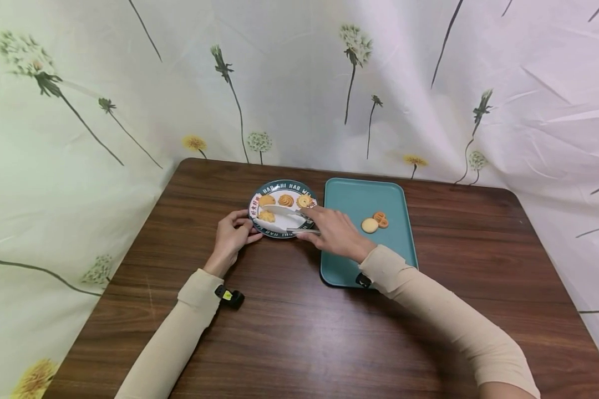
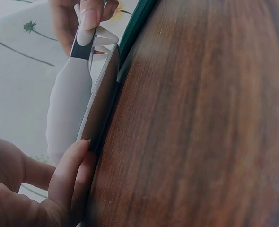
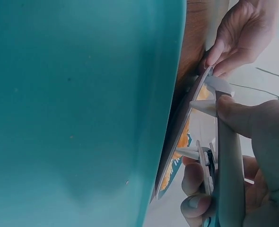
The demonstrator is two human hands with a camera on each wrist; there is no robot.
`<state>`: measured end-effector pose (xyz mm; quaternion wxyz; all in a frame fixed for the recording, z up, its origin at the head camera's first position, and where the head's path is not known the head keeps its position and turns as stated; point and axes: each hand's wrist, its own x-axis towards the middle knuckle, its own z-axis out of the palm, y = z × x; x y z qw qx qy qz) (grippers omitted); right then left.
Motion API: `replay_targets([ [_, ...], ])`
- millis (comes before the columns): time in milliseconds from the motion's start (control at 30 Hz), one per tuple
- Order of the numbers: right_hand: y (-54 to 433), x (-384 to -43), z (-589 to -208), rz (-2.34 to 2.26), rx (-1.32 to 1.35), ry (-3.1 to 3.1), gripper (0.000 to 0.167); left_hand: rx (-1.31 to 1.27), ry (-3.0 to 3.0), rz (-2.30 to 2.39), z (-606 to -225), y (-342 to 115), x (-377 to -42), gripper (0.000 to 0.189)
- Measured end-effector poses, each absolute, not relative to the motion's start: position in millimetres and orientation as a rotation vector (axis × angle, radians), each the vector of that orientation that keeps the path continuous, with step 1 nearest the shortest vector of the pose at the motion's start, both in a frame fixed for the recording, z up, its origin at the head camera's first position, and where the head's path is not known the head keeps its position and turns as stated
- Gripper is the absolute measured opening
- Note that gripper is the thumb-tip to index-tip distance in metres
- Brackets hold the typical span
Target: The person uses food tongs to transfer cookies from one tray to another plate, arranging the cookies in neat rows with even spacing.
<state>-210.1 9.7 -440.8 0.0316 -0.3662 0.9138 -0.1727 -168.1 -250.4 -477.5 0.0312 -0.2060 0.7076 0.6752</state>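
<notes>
Inspection of the grip: my right hand (image 1: 336,230) is curled round the tongs (image 3: 230,165), thumb on one side and fingers on the other, with the two arms spread apart. I see no biscuit clamped between them, though my fingers hide part of the view. My left hand (image 1: 233,235) pinches the near-left rim of the plate (image 1: 281,183), which lies between my hands. At least four biscuits sit on it, the lower-left biscuit (image 1: 266,216) being nearest my left hand and just beside a tong arm. The tray (image 1: 359,194) lies beneath and to the right of my right hand.

Recommendations: keep the rim steady; bring both arms level around one biscuit before squeezing; press lightly, since baked pieces probably crumble; lift straight up, so that neighbouring pieces are not dragged.
</notes>
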Motion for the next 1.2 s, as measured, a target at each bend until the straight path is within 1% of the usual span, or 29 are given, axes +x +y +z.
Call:
replay_targets([
  [667, 21, -209, -436, -0.59, -1.111, 2.83, 0.063, -0.633, 2.171, 2.101, -478, -250, -168, 0.05],
  [867, 33, -209, -435, -0.6, -1.078, 2.845, 0.065, -0.632, 2.165, 2.111, -478, -250, -168, 0.051],
  [1200, 60, -204, -430, -0.588, -1.066, 2.896, 0.059, -0.626, 2.187, 2.092, -477, -249, -168, 0.05],
])
